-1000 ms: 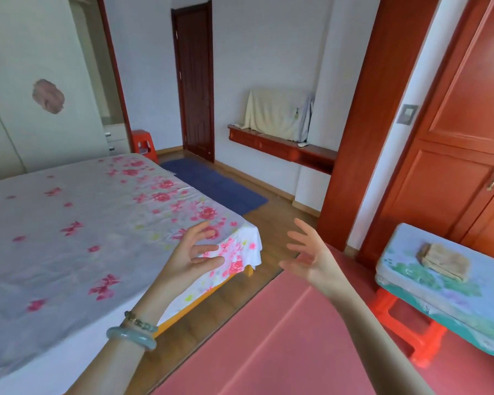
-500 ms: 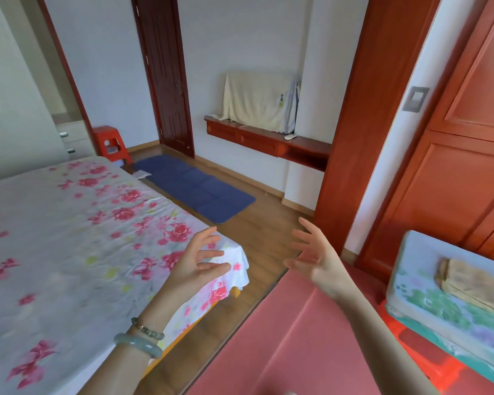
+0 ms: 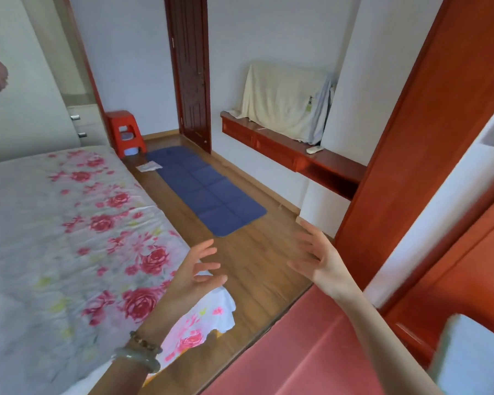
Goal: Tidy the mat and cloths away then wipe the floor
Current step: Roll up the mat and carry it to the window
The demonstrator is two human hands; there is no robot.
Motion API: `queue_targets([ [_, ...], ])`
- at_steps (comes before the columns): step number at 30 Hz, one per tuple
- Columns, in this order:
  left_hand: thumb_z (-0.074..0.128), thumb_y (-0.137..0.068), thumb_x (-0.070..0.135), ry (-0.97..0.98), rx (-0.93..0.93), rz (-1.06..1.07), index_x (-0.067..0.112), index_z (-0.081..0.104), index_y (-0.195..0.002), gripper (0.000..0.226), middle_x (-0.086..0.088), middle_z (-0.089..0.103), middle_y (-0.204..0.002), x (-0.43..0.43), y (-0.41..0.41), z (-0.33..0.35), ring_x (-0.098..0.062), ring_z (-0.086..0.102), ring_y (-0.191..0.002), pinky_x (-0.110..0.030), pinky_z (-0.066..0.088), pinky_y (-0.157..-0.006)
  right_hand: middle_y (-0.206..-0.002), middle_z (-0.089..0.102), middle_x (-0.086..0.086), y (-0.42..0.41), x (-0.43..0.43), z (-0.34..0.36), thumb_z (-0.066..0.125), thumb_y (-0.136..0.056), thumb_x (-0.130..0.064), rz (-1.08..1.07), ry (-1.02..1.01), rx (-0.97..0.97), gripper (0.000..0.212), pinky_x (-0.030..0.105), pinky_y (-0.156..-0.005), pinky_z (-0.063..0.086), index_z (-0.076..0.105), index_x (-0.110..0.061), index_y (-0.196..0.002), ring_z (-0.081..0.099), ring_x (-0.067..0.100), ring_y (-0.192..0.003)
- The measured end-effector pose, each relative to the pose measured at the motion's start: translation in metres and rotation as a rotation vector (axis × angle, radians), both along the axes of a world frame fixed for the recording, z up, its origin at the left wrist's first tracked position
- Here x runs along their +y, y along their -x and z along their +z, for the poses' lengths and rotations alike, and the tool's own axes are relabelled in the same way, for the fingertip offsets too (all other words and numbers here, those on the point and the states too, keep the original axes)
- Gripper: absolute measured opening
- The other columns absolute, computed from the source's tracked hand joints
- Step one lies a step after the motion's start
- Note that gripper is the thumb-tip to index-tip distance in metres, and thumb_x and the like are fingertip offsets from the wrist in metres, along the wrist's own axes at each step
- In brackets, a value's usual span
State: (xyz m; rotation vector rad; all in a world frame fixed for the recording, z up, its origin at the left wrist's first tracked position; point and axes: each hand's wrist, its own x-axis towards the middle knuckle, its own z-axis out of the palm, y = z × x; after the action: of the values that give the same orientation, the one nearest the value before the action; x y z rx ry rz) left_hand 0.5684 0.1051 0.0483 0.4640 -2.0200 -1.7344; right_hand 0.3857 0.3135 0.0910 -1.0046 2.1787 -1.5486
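**Blue mat flat on the floor, both hands empty**

The blue mat point(image 3: 208, 192) lay flat on the wooden floor point(image 3: 257, 269), stretched along the strip between the bed point(image 3: 54, 238) and the wall. Its far end reached toward the dark wooden door point(image 3: 193, 72), and its near end stopped well short of the person. It was a quilted mat marked in squares, and nothing rested on it. A small pale cloth or paper point(image 3: 149, 167) sat on the floor just beside the mat's far left corner; which of the two it was could not be told.

A cream cloth point(image 3: 280, 101) was draped over something standing on the red-brown wall shelf point(image 3: 294, 155), with a greyish cloth point(image 3: 322, 109) hanging at its right edge. A small white object point(image 3: 314, 149) lay on the shelf near them.

The left hand point(image 3: 190, 276) was raised over the corner of the flowered bedsheet, fingers spread and lightly curled, holding nothing. Two bracelets point(image 3: 141, 353) circled that wrist. The right hand point(image 3: 321, 259) was held up apart from the left, fingers splayed wide, also holding nothing. Neither hand touched the mat.

A red plastic stool point(image 3: 124, 131) stood in the far corner beside the door. A pink surface point(image 3: 305, 357) covered the floor nearest the person, and a red-brown wardrobe point(image 3: 445, 138) rose at the right.
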Motion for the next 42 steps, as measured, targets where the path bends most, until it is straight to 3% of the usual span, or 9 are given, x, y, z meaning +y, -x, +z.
queue_targets([
  [3, 0.08, -0.061, 0.038, -0.001, -0.03, 0.044, 0.037, 0.046, -0.128, 0.075, 0.01, 0.053, -0.129, -0.028, 0.047, -0.007, -0.014, 0.063, -0.105, -0.04, 0.054, -0.087, -0.133, 0.049, -0.014, 0.05, -0.03, -0.01, 0.079, -0.074, -0.01, 0.038, 0.001, -0.017, 0.082, 0.016, -0.082, 0.049, 0.036, -0.034, -0.139, 0.054, 0.001, -0.113],
  [7, 0.077, -0.077, 0.006, -0.015, -0.02, 0.084, 0.027, 0.044, -0.132, 0.068, 0.006, 0.052, -0.129, -0.068, 0.119, -0.019, -0.008, 0.063, -0.102, -0.027, 0.054, -0.081, -0.129, 0.049, -0.021, 0.122, -0.076, -0.023, 0.079, -0.074, -0.012, 0.062, 0.002, -0.039, 0.079, 0.024, -0.088, 0.051, 0.038, -0.039, -0.136, 0.053, 0.005, -0.117],
  [12, 0.07, -0.075, -0.01, -0.049, 0.032, 0.149, 0.018, 0.046, -0.129, 0.065, -0.005, 0.053, -0.123, -0.136, 0.223, -0.027, -0.014, 0.063, -0.096, -0.021, 0.053, -0.077, -0.129, 0.051, -0.021, 0.228, -0.148, -0.025, 0.079, -0.074, -0.012, 0.086, 0.006, -0.031, 0.075, 0.036, -0.095, 0.05, 0.042, -0.038, -0.134, 0.054, 0.01, -0.115],
  [16, 0.075, -0.073, -0.003, -0.025, 0.035, 0.171, 0.026, 0.047, -0.125, 0.066, -0.005, 0.054, -0.124, -0.201, 0.3, -0.019, -0.015, 0.064, -0.096, -0.026, 0.054, -0.08, -0.129, 0.05, -0.013, 0.298, -0.216, -0.01, 0.081, -0.07, -0.018, 0.139, 0.0, -0.061, 0.076, 0.033, -0.091, 0.053, 0.041, -0.039, -0.132, 0.054, 0.013, -0.116],
  [21, 0.077, -0.076, 0.007, 0.049, -0.008, 0.184, 0.029, 0.044, -0.13, 0.067, -0.002, 0.053, -0.127, -0.263, 0.37, -0.01, -0.019, 0.064, -0.102, -0.028, 0.055, -0.08, -0.132, 0.049, -0.012, 0.369, -0.287, -0.004, 0.072, -0.054, -0.04, 0.177, 0.026, -0.102, 0.091, 0.044, -0.087, 0.054, 0.041, -0.025, -0.138, 0.053, 0.019, -0.118],
  [26, 0.076, -0.077, 0.006, 0.052, -0.033, 0.255, 0.032, 0.043, -0.129, 0.067, 0.0, 0.053, -0.128, -0.318, 0.424, -0.011, -0.017, 0.063, -0.101, -0.024, 0.055, -0.076, -0.129, 0.05, -0.015, 0.434, -0.352, -0.009, 0.076, -0.075, -0.006, 0.181, 0.018, -0.135, 0.076, 0.025, -0.083, 0.054, 0.04, -0.023, -0.139, 0.053, 0.013, -0.116],
  [29, 0.075, -0.077, 0.005, 0.054, -0.036, 0.312, 0.026, 0.043, -0.133, 0.068, 0.0, 0.052, -0.128, -0.356, 0.459, -0.012, -0.018, 0.064, -0.101, -0.024, 0.055, -0.076, -0.13, 0.052, -0.004, 0.48, -0.403, -0.015, 0.074, -0.077, -0.002, 0.209, 0.003, -0.132, 0.071, 0.014, -0.076, 0.049, 0.042, -0.024, -0.137, 0.053, 0.004, -0.113],
  [37, 0.074, -0.08, 0.009, 0.068, -0.044, 0.483, 0.022, 0.042, -0.134, 0.065, 0.005, 0.053, -0.126, -0.466, 0.565, -0.013, -0.004, 0.063, -0.098, -0.018, 0.053, -0.077, -0.13, 0.05, -0.017, 0.611, -0.553, -0.018, 0.075, -0.079, -0.013, 0.381, -0.006, -0.138, 0.071, 0.023, -0.087, 0.05, 0.038, -0.05, -0.128, 0.053, 0.002, -0.116],
  [42, 0.074, -0.08, 0.013, 0.048, -0.092, 0.566, 0.025, 0.041, -0.136, 0.066, 0.007, 0.052, -0.127, -0.537, 0.605, -0.013, -0.006, 0.063, -0.099, -0.029, 0.055, -0.086, -0.133, 0.051, -0.01, 0.665, -0.65, -0.01, 0.073, -0.079, -0.006, 0.454, -0.005, -0.177, 0.073, 0.025, -0.089, 0.05, 0.039, -0.037, -0.137, 0.053, 0.005, -0.117],
])
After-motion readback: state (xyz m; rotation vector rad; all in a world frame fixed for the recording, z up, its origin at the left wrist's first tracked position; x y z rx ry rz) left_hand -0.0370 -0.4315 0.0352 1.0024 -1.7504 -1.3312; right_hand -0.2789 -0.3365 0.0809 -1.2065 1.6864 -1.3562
